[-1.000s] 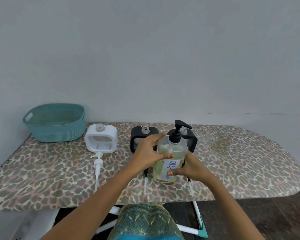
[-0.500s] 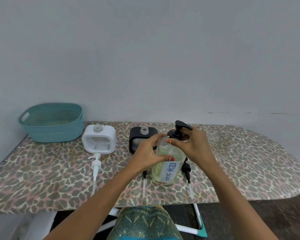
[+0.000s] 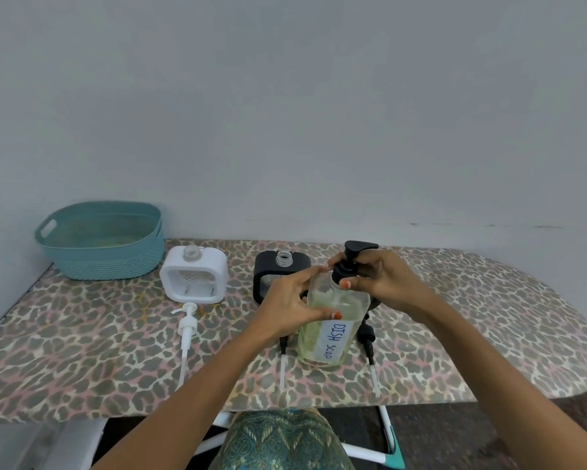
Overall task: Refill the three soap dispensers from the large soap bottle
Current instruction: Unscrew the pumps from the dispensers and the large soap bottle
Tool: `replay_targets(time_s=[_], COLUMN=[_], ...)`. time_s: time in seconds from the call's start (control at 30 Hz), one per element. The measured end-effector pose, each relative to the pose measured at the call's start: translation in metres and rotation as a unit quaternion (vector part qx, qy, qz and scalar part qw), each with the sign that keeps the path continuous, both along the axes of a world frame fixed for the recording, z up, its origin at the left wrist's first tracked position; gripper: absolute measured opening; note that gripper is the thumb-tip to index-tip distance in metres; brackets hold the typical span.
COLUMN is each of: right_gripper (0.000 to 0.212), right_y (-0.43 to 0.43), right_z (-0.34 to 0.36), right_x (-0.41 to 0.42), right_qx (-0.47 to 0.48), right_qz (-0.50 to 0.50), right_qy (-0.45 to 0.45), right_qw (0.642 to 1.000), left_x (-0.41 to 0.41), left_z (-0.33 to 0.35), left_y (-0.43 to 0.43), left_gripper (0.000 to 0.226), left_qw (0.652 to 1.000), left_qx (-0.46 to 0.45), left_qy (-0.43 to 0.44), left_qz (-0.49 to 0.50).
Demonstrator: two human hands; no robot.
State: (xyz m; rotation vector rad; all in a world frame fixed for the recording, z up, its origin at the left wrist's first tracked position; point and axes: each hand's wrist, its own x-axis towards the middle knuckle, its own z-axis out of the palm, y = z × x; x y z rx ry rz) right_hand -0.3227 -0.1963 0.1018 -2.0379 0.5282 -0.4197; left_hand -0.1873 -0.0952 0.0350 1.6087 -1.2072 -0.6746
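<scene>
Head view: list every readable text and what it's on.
"DISH SOAP": blue handwriting running down the white label on the large soap bottle.
Nothing else: the white dispenser, black dispenser and basket show no text.

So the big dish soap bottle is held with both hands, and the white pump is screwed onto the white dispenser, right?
Not quite. The head view shows the white dispenser with a bare open neck; the white pump lies flat on the board in front of it. The rest is right: the left hand and the right hand both hold the dish soap bottle.
</scene>
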Motion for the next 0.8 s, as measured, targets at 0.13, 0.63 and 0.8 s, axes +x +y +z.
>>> replay_targets(time_s=[0.13,0.63,0.8], right_gripper=[0.039,0.031,0.04], right_y=[-0.002,0.012,0.02], right_z=[-0.003,-0.006,-0.014], right_x=[0.001,0.0,0.013], right_qx=[-0.015,0.057,-0.135], right_qz=[-0.04,-0.11,-0.204], right_qy=[0.038,-0.032,0.002], right_qw=[0.998,0.992,0.969], left_x=[0.0,-0.002,-0.002], left_z=[0.0,-0.001,-0.002], left_y=[-0.001,0.0,0.0], left_gripper=[0.077,0.075,0.077], left_qw=[1.0,1.0,1.0], left_qx=[0.006,0.005,0.007], left_qy=[-0.005,0.003,0.002], left_qz=[0.004,0.006,0.005])
